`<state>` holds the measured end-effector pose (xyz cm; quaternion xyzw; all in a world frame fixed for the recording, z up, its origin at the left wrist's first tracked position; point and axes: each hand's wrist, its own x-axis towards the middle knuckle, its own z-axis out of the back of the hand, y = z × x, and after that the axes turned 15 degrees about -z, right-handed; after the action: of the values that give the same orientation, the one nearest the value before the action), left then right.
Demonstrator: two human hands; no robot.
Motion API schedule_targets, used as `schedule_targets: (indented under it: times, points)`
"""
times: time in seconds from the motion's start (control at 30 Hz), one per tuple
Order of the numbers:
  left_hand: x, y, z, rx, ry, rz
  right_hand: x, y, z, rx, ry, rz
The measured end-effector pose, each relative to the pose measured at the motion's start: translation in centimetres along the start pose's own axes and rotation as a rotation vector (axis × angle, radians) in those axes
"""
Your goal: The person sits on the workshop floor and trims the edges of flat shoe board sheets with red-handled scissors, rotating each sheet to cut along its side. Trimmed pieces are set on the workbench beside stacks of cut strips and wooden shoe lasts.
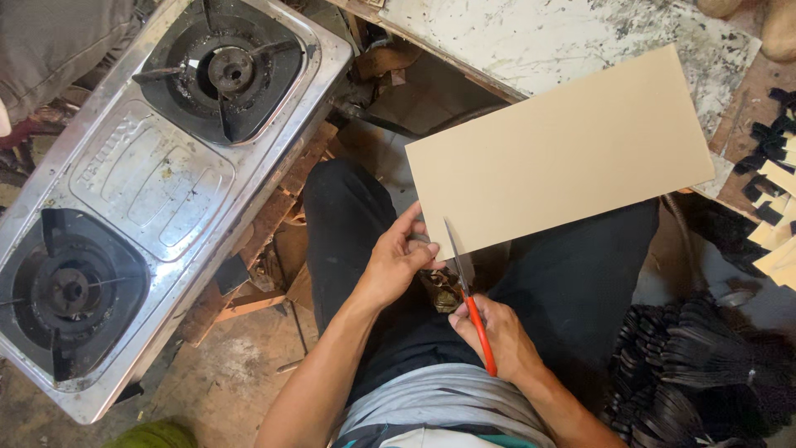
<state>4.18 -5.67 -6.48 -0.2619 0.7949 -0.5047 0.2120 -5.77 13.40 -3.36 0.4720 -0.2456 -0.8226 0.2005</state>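
Observation:
A large beige rectangular sheet (pixel 564 153) is held out over my lap. My left hand (pixel 398 261) pinches its near left corner, thumb on top. My right hand (pixel 497 336) grips scissors with red handles (pixel 474 319). The metal blades point up and away from me, cutting into the sheet's near edge just right of my left thumb. I sit in dark trousers and a grey shirt.
A steel two-burner gas stove (pixel 149 178) lies tilted on the floor at left. A paint-stained white board (pixel 564 37) lies beyond the sheet. Stacks of black pieces (pixel 696 357) sit at lower right, with cut beige strips (pixel 775 224) at the right edge.

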Motion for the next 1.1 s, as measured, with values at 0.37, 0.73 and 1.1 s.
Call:
schedule_targets:
  times: [0.37,0.73,1.1]
  points:
    - [1.7,-0.7,0.0,0.156,-0.052,-0.070,0.0,0.1,-0.4,0.054,0.016,-0.136]
    - [1.1,0.0,0.0,0.071,-0.027,-0.057,2.3,1.5,0.1,0.107,0.051,-0.006]
    - [1.1,0.4,0.3,0.130,-0.012,-0.055,2.3,0.6,-0.4,0.131,0.040,-0.067]
